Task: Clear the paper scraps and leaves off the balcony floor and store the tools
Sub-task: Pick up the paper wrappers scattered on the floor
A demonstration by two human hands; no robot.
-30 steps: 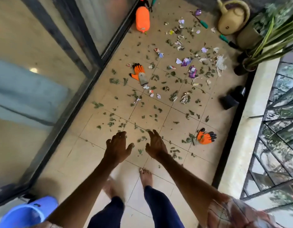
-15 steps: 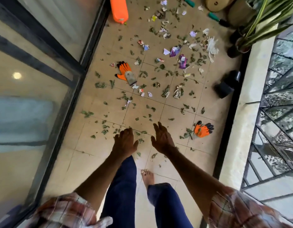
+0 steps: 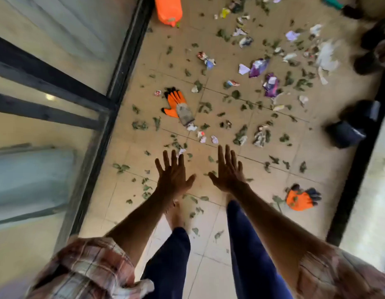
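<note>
Presently, itemised: my left hand [image 3: 173, 175], fingers straight and spread, palm down, holding nothing. My right hand [image 3: 229, 171], just beside it, likewise spread and empty. Both hang over the beige tiled balcony floor [image 3: 208, 251].

Torn green leaves [image 3: 139, 125] and crumpled white and purple paper scraps [image 3: 271, 84] are scattered over the far tiles.

One orange work glove with a grey cuff [image 3: 177, 102] lies far left, near the black-framed glass door [image 3: 57, 61]. A second orange glove with dark fingertips [image 3: 300, 199] lies near right. An orange plastic container [image 3: 168, 9] sits at the far edge.
</note>
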